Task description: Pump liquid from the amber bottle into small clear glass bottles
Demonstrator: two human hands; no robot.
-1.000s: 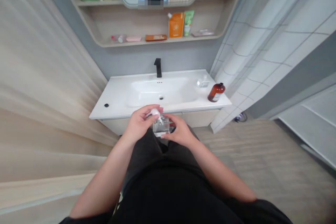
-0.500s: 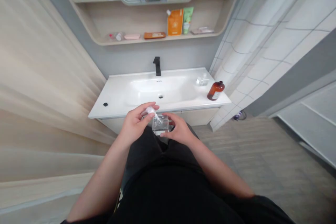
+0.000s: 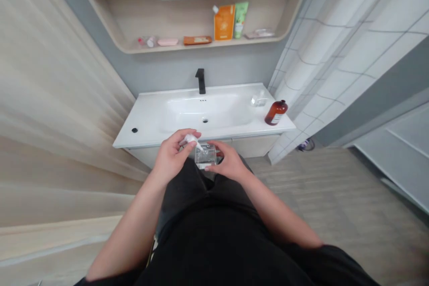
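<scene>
Between the thumb and fingers of my left hand [image 3: 174, 148] is a white pump head [image 3: 191, 138], its narrow end slanting down to the right. That end meets or overlaps the top of a clear square bottle [image 3: 205, 156]; whether it is inside the opening I cannot tell. My right hand [image 3: 228, 161] grips the bottle from its right side, thumb near the bottom and fingers along the far side. Both hands are in front of the washbasin's front edge, above my lap.
Ahead is a white washbasin [image 3: 147, 111] with a black faucet [image 3: 201, 81]. A brown bottle without a cap [image 3: 276, 112] and a clear container [image 3: 258, 99] stand at its right end. A small black round piece [image 3: 134, 130] lies at the left. Above runs a shelf [image 3: 161, 13] with toiletries.
The view has tilted slightly, so basin and shelf appear a little higher. Both hands keep the same hold on the pump head and bottle.
</scene>
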